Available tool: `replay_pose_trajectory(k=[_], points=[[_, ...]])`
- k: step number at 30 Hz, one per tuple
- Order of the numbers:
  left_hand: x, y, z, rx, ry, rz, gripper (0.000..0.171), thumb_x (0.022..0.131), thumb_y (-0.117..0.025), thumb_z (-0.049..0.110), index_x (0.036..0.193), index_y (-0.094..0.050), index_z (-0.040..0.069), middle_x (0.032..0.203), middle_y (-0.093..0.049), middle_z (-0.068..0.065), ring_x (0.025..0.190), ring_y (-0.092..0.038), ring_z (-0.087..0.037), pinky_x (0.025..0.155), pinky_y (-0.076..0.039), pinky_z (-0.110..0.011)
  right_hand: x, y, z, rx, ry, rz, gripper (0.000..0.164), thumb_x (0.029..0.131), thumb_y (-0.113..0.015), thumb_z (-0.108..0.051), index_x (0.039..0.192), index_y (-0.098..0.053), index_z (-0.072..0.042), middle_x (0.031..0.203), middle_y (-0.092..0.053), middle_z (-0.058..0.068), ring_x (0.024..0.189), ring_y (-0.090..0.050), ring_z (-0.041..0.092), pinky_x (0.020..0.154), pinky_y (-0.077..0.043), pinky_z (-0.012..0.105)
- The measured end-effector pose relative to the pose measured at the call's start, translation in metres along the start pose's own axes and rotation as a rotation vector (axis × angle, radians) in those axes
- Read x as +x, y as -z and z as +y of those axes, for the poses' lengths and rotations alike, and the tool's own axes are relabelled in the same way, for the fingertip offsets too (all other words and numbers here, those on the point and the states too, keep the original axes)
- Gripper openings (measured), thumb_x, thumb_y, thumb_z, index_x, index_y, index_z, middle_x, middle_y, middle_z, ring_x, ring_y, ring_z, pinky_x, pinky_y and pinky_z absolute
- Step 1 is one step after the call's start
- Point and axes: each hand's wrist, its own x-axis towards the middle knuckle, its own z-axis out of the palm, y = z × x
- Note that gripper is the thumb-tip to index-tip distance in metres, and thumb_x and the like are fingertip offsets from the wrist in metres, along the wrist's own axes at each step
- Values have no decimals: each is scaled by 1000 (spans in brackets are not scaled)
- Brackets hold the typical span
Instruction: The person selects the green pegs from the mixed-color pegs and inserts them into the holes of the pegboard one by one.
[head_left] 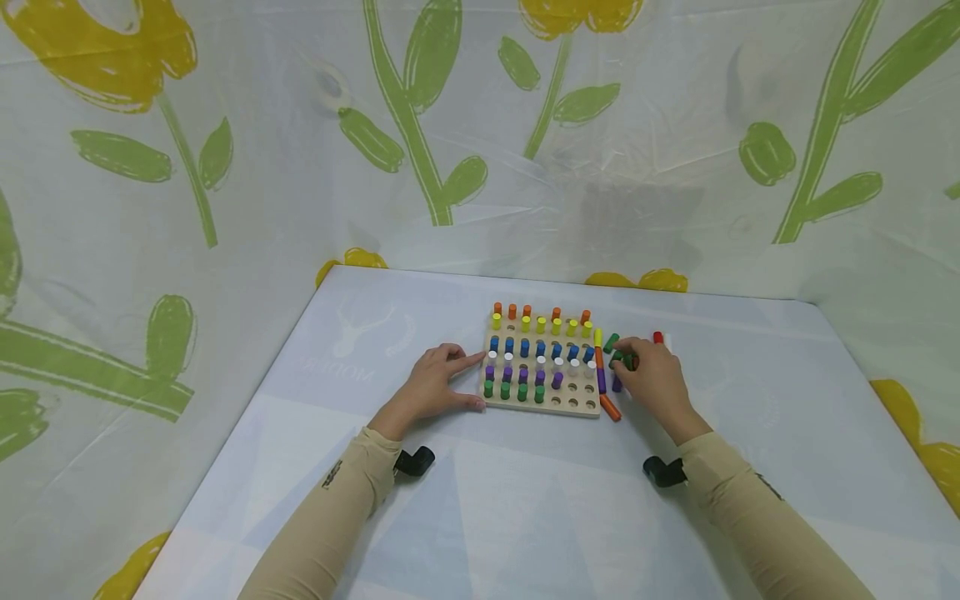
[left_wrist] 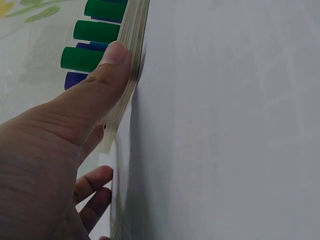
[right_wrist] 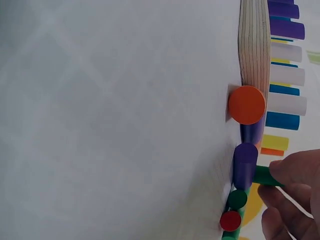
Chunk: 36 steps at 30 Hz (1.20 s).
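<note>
A wooden peg board [head_left: 543, 407] lies on the table, its pegs standing in rows of orange, yellow, blue, white, purple and green. Several holes in the front right part hold no peg. My left hand [head_left: 433, 385] is at the board's left side, the index finger reaching its left edge and the thumb [left_wrist: 107, 70] against the front edge near the corner. Just right of the board, my right hand [head_left: 660, 379] pinches a green peg [right_wrist: 264, 176] between thumb and fingers. That peg is raised above the loose pegs, beside a purple peg [right_wrist: 244, 172].
Loose pegs lie along the board's right edge, among them a yellow peg [head_left: 598, 337] and an orange peg [head_left: 611, 408]. Beyond the right hand are a red peg [head_left: 657, 337] and a white peg [head_left: 669, 341]. A flower-printed curtain [head_left: 285, 150] surrounds the table [head_left: 480, 517].
</note>
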Motion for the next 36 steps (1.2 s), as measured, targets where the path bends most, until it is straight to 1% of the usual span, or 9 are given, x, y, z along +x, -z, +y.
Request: replay_pose_trajectory(k=[4,10,16,18,25,36], points=[[0,0,-1,-3,1,-5,88,78,-83,57,154,-46,31,140,-45,-9,127,-39,-31,114,-29,-49,0,0,0,1,11,15,30,98,-66,-13,124,-67,1,110,-70,20,91,-64,32,82,-57,47],[1,-1,-2,-5,5,-6,88,78,-82,58,154,-46,32,140,-44,-8,128,-39,-31,114,-30,-49,-1,0,0,-4,0,23,29,98,-66,-14,124,-68,-1,111,-70,19,91,-64,32,82,-57,47],[1,-1,-1,2,5,-8,88,78,-82,59,154,-46,32,140,-44,-9,127,-40,-31,114,-30,-49,-2,0,-1,-2,-1,40,29,98,-67,-15,123,-68,-2,110,-70,19,90,-61,32,78,-57,45],[1,-1,-1,0,7,-8,88,78,-82,58,154,-46,32,140,-44,-9,127,-40,-31,114,-30,-49,-4,0,-1,2,-6,46,29,98,-66,-15,124,-68,-2,110,-69,19,92,-59,33,80,-55,47],[0,0,0,-4,18,-9,89,78,-83,58,154,-46,33,142,-44,-9,129,-39,-31,114,-30,-49,-7,2,-3,5,-23,54,30,98,-67,-15,125,-67,-2,116,-66,21,106,-55,39,93,-49,57],[0,1,0,-2,9,-6,88,78,-83,58,154,-46,32,141,-44,-10,128,-39,-32,114,-31,-49,-12,3,-6,-2,13,58,31,97,-67,-15,125,-68,-1,117,-67,22,109,-56,41,97,-44,61]])
